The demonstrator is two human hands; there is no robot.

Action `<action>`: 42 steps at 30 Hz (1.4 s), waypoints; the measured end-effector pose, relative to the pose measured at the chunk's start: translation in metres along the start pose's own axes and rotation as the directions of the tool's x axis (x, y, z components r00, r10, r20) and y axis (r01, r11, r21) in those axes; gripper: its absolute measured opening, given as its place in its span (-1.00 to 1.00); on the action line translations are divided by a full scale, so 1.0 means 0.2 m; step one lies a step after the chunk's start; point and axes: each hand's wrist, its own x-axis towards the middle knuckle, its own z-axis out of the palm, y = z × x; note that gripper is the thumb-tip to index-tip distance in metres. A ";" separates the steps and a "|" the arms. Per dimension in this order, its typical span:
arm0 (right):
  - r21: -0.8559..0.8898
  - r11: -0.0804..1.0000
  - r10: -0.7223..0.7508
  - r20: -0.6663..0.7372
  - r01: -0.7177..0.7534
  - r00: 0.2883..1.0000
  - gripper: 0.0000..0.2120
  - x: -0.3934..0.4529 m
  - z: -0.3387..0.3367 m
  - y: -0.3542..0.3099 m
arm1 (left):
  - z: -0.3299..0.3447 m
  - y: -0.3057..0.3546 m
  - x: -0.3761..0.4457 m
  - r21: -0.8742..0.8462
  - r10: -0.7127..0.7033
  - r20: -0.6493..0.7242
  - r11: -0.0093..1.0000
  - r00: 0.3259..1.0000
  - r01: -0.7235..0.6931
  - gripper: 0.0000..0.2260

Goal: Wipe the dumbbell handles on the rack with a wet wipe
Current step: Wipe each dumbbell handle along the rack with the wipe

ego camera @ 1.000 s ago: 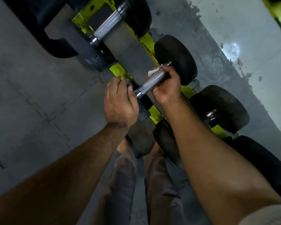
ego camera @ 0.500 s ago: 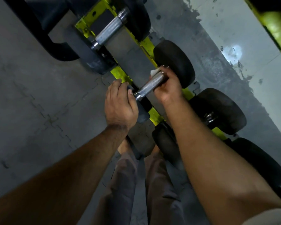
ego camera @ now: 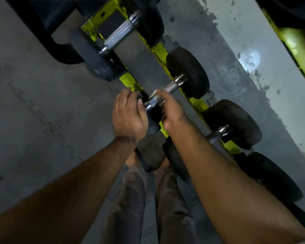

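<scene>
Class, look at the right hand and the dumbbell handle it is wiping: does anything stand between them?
Only the wet wipe, showing white by the right hand against the handle. Nothing else visibly intervenes.

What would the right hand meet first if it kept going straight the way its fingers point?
Probably the far dumbbell head: the right hand, around the knurled handle, points along it toward that weight, though depth is unclear.

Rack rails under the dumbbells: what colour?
Yellow-green rack rails, chipped paint, clearest in the head view.

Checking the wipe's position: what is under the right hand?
The right hand covers the near part of the knurled handle; a white wet wipe peeks out at its fingertips. The rest is hidden.
</scene>
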 end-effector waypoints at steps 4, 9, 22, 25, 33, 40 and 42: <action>-0.041 0.998 0.046 -0.008 -0.046 0.999 -0.85 0.01 -0.03 -0.04 | 0.00 0.00 0.00 -0.009 -0.002 -0.001 1.000 1.000 0.002 -0.65; -0.146 0.980 0.137 0.026 -0.132 0.990 -0.83 -0.02 -0.01 0.01 | 0.00 -0.01 0.00 -0.010 -0.001 -0.007 1.000 1.000 0.001 -0.65; 0.024 0.999 -0.041 -0.159 0.045 0.986 -0.88 -0.04 -0.01 -0.08 | -0.02 0.02 0.00 -0.001 -0.039 -0.009 0.999 0.999 0.039 -0.66; 0.177 0.976 -0.080 -0.260 0.129 0.962 -0.84 -0.01 0.03 -0.13 | -0.02 0.03 0.00 0.005 -0.042 -0.027 0.999 0.999 0.042 -0.67; 0.155 0.980 -0.079 -0.268 0.123 0.960 -0.73 -0.02 -0.04 -0.07 | -0.02 0.07 0.01 0.152 -0.076 0.002 0.986 0.997 0.075 -0.70; 0.166 0.980 -0.086 -0.142 0.109 0.986 -0.71 -0.25 -0.07 -0.04 | -0.10 0.15 -0.08 0.142 0.003 0.070 0.990 0.998 -0.013 -0.70; 0.187 0.978 -0.065 -0.122 0.088 0.990 -0.77 -0.33 -0.09 -0.05 | -0.13 0.19 -0.12 0.133 0.009 0.061 0.991 0.998 -0.017 -0.70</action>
